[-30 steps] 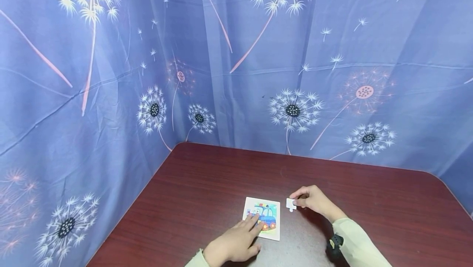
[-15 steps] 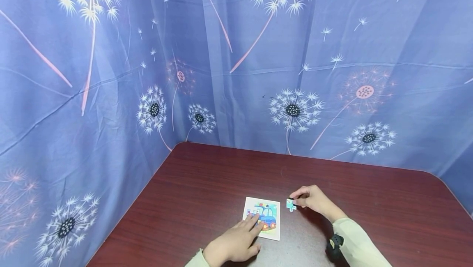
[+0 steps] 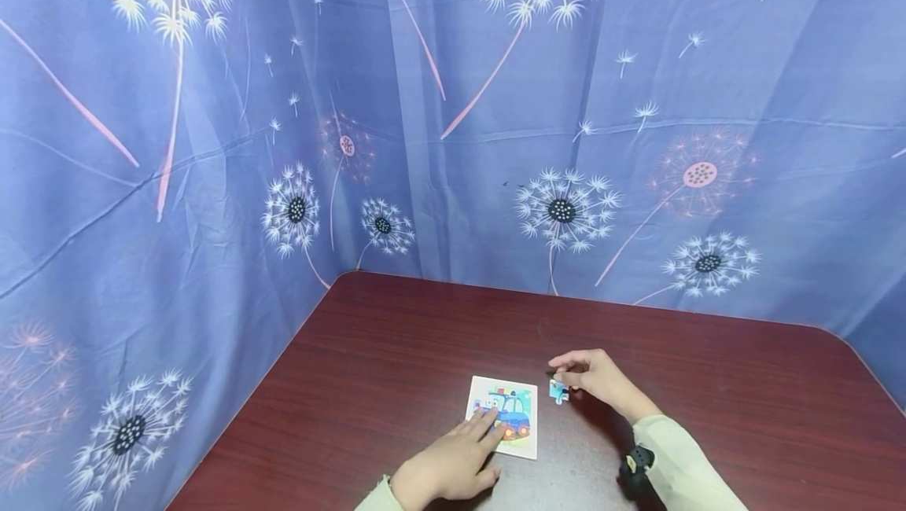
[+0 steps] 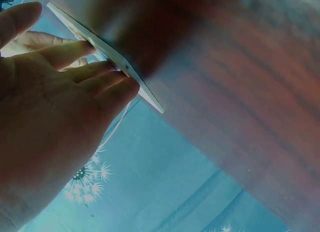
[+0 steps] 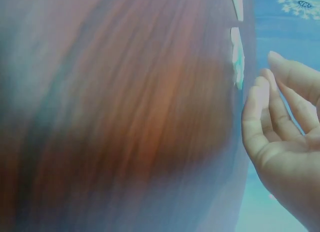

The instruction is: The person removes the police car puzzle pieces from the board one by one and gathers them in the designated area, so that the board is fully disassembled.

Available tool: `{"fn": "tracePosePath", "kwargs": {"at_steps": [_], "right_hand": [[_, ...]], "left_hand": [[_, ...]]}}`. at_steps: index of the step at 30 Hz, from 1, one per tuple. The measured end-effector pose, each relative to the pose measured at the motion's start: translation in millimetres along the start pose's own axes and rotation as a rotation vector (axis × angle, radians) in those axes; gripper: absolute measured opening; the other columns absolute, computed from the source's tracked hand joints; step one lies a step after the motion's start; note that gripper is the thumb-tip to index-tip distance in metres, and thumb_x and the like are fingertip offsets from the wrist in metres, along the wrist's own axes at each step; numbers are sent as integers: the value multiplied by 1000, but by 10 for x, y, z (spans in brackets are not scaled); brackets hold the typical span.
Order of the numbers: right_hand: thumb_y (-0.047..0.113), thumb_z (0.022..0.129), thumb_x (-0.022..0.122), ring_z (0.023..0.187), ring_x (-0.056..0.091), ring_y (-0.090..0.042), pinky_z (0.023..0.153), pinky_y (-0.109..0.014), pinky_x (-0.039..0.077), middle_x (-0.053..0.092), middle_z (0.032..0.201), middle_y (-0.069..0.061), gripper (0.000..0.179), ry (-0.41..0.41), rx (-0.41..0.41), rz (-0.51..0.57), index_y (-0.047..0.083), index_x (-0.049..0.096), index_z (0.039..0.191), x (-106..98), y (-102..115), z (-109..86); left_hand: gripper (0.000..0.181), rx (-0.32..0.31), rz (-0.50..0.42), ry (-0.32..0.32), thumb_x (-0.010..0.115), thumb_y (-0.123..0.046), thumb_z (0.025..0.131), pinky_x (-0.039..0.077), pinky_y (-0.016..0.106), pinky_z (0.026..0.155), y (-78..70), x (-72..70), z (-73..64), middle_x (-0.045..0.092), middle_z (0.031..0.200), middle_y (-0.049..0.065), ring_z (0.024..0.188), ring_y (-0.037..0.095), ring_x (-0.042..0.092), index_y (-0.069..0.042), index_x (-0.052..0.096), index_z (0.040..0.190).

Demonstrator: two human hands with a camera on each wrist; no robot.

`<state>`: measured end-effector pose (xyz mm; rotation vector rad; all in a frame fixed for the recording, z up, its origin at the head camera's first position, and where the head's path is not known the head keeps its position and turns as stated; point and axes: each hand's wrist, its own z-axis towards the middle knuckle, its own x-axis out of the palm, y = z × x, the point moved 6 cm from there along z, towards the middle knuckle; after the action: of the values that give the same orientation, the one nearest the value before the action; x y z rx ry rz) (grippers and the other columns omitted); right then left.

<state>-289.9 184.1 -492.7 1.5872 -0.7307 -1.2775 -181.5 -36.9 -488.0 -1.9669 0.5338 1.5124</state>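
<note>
A small square picture puzzle [image 3: 520, 397] with a blue cartoon car in a white frame lies on the table in the head view. My left hand [image 3: 453, 456] rests on its lower left part, fingers stretched out over the car and hiding some of it. Just right of the frame is a loose blue jigsaw piece [image 3: 558, 391], coloured side up. My right hand [image 3: 602, 381] hovers right over this piece, thumb and fingers loosely bent. In the right wrist view the piece [image 5: 238, 60] lies on the tabletop, with a gap between it and the fingertips [image 5: 262, 85].
The dark red wooden table [image 3: 396, 338] has a rounded far corner. A blue curtain [image 3: 453, 204] printed with dandelions hangs along its back and left sides. On the right wrist sits a black strapped device [image 3: 637, 464].
The jigsaw piece has turned from its white back to its coloured face. My right fingers have since let go and shifted slightly up from it. The left hand stays put.
</note>
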Motion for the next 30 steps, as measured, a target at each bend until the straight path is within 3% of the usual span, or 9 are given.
{"fn": "tracePosePath", "kwargs": {"at_steps": [4,10,15,19,22,30], "right_hand": [[9,88,69,66,58,-19,55,-32,52,68,88,-13,28,8,-21,-14,-6,67,112,64,58,31],[12,88,69,76,62,-21,63,-32,53,69,91,-11,27,35,-62,-26,-2,69,111,217,181,85],[12,87,71,68,62,-22,58,-35,55,69,90,-10,26,63,-77,-34,-2,70,109,355,225,154],[12,86,71,64,59,-17,54,-31,52,69,88,-8,25,75,-102,-53,-1,71,108,454,256,205],[11,86,71,72,59,-13,59,-26,51,70,89,-8,24,82,-130,-50,-1,71,107,525,292,227],[5,86,69,78,63,-17,66,-21,51,70,89,-12,21,143,-201,-60,-3,71,106,714,377,271]], "left_hand": [[59,-5,0,5,49,-41,97,33,40,111,-1,-1,6,28,156,11,142,28,28,-13,38,148],[59,-21,-6,10,50,-41,97,32,39,111,-1,-1,14,27,156,10,142,27,28,-14,39,148],[59,-22,-6,9,50,-41,97,32,39,111,-4,3,11,28,156,10,142,27,29,-14,39,148],[59,-23,6,4,51,-41,96,32,38,111,-2,0,12,29,156,10,142,26,29,-14,40,148],[59,-24,7,1,51,-41,96,32,38,111,-4,-5,8,29,156,10,142,27,29,-13,40,147],[59,-23,-4,12,51,-40,97,32,40,111,-9,-13,0,28,156,9,142,27,28,-13,39,148]]}}
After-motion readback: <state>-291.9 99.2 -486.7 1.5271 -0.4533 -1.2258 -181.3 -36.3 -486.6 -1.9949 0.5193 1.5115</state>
